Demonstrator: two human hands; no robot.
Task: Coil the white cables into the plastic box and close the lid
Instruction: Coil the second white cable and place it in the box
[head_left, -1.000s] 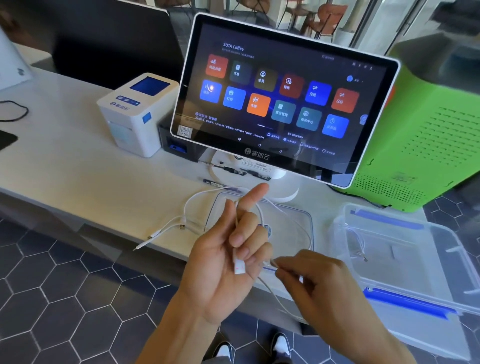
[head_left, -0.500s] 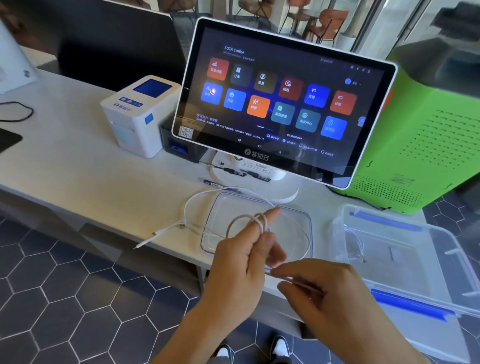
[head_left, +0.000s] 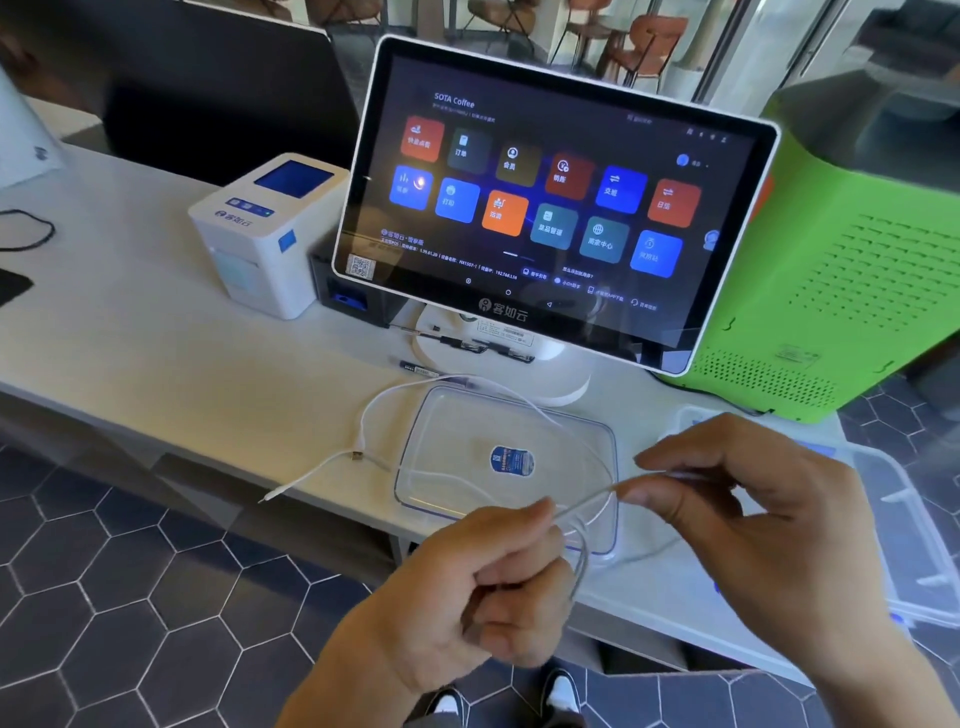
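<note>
Holding a white cable taut above the counter's front edge: left hand, fingers curled round a few loops of it; right hand, thumb and forefinger pinching the strand a short way off.

Lid: clear, blue-edged, flat on the counter just behind the hands, its near edge close to the counter's front edge; a blue sticker at its middle.

Cable, loose part: arcs from the hands around the lid's far and left sides; one end lies left of the lid, pointing toward the counter edge.

Box: clear plastic, open, at far right, mostly hidden by the right hand; contents cannot be told.

Screen: on a white stand directly behind the lid, tilted forward over it.

Printer: white, left of the screen, well back from the edge.

Green case: right of the screen, behind the box.

Open counter: a broad bare stretch left of the lid.
</note>
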